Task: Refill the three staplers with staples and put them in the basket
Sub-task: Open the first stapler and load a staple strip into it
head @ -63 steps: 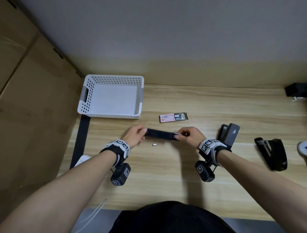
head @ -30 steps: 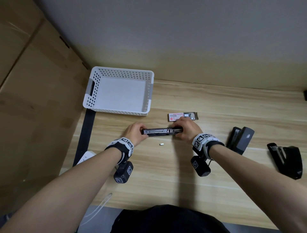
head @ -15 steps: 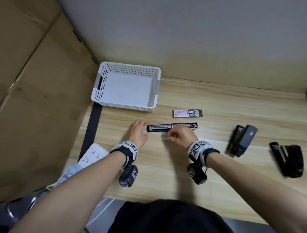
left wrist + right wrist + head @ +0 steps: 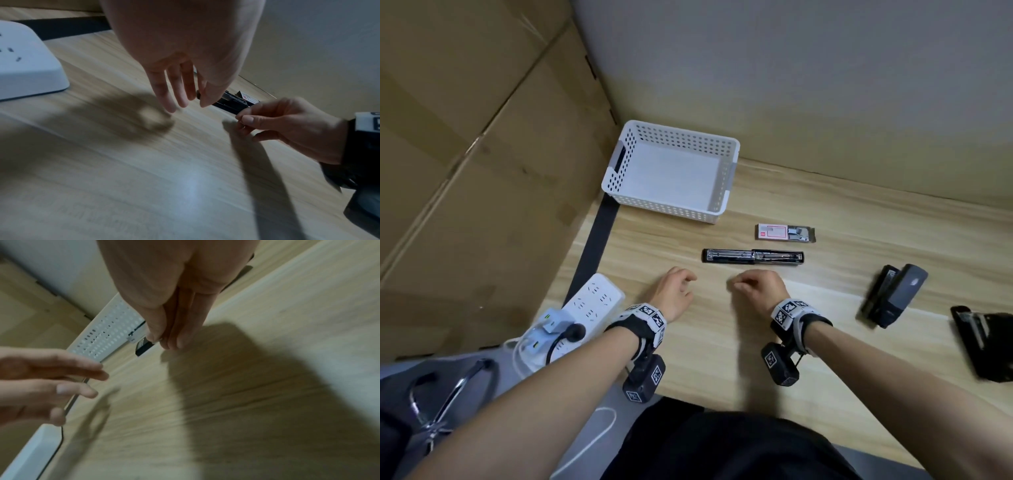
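Observation:
A black stapler (image 4: 753, 256) lies swung open flat on the wooden table (image 4: 722, 342), its metal channel facing up. Just behind it is the staple box (image 4: 786, 233), slid partly open. My left hand (image 4: 688, 279) hovers in front of the stapler's left end with relaxed fingers and holds nothing. My right hand (image 4: 734, 284) is beside it, thumb and forefinger pinched together low over the table. The small loose staple piece that lay there no longer shows. Two more black staplers (image 4: 893, 294) (image 4: 983, 342) lie at the right. The white basket (image 4: 671, 205) stands empty at the back left.
A white power strip (image 4: 589, 305) with plugs and cables sits at the table's left edge. Cardboard panels (image 4: 482, 171) close off the left side, and a wall runs behind the table. Bare wood stretches in front of my hands.
Both hands have let go of the opened stapler and drawn back towards me. The right hand dropped onto the spot of the loose staple piece and pinched there. The head view shifted left.

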`<state>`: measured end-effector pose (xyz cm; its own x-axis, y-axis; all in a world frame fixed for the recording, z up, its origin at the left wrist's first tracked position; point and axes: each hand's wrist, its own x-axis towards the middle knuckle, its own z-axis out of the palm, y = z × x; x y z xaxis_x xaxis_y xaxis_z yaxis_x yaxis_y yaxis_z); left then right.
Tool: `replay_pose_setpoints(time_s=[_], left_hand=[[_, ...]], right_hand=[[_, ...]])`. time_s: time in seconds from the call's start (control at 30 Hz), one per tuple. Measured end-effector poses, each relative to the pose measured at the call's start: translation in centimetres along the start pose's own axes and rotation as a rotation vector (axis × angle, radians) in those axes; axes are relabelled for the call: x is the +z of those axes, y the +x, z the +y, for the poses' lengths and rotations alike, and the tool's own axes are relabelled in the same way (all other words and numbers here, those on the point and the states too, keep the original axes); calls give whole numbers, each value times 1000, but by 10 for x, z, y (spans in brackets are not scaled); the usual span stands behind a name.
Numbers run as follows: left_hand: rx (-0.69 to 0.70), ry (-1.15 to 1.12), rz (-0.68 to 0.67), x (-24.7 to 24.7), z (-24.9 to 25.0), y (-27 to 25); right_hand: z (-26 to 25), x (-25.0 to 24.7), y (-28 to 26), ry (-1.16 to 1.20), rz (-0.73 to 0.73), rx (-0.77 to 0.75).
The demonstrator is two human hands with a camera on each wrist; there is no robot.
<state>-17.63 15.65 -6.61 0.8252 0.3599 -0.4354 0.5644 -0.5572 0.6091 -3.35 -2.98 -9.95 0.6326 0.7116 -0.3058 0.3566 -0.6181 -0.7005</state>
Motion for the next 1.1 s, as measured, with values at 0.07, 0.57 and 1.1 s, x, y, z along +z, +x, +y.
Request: replay_pose_setpoints(time_s=[0.07,0.57,1.1], left_hand=[[20,-22,-16,6,2,-1],[0,-22,-28,-6,11,8],[-58,-23,-79,8,-3,19]], right_hand=[[0,-2,-3,40,17,15],[-20,-33,23,139,83,202],[-10,-10,25,-321,-110,38]])
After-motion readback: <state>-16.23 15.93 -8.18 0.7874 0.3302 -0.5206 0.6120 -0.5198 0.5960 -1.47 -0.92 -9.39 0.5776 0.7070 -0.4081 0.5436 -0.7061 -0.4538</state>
